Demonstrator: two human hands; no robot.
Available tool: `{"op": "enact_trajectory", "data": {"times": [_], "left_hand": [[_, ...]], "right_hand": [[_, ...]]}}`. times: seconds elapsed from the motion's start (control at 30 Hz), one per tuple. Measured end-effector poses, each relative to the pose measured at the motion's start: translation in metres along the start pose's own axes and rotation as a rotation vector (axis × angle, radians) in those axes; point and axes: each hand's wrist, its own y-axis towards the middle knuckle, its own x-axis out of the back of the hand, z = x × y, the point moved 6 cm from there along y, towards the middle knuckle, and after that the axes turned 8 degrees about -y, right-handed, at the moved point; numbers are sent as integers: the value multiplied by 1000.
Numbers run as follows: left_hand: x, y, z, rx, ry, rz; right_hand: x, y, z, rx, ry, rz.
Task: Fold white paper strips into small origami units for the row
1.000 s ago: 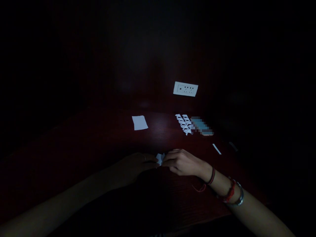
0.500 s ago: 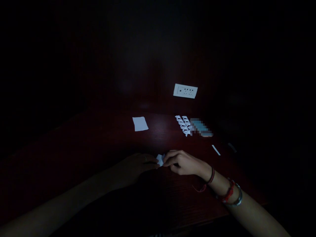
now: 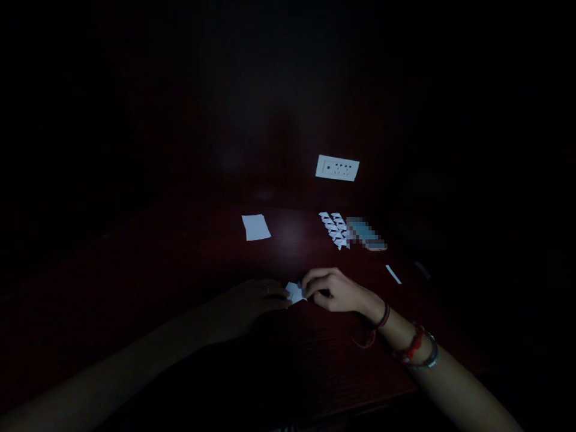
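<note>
A small piece of folded white paper (image 3: 295,292) lies low over the dark red table, between my two hands. My left hand (image 3: 256,303), in deep shadow, grips the paper's left edge between thumb and fingers. From the right, my right hand (image 3: 335,291) has its bent fingertips pinched at the paper's right corner. Beyond them lies a flat stack of white paper squares (image 3: 256,227). Several folded white paper pieces (image 3: 333,230) are set out in two slanting rows farther right.
A blurred-out phone-like object (image 3: 369,234) lies beside the folded pieces. Nearer me on the right is a narrow white strip (image 3: 393,274). A white socket plate (image 3: 337,168) is on the wall behind the dark red table (image 3: 288,246). The surroundings are very dark.
My right hand has shifted slightly up and to the right along the paper, and more of the paper now shows between my hands. My left hand stays nearly still.
</note>
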Motion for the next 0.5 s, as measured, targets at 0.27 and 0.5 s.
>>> {"op": "enact_trajectory", "data": {"times": [0.27,0.5], "left_hand": [[4,6,-8,-17,82,27],[-2,7,-4,-2,119,38]], "right_hand": [[-10,19,-28,-280,123,-94],[-39,23,-46,-461,404,27]]}}
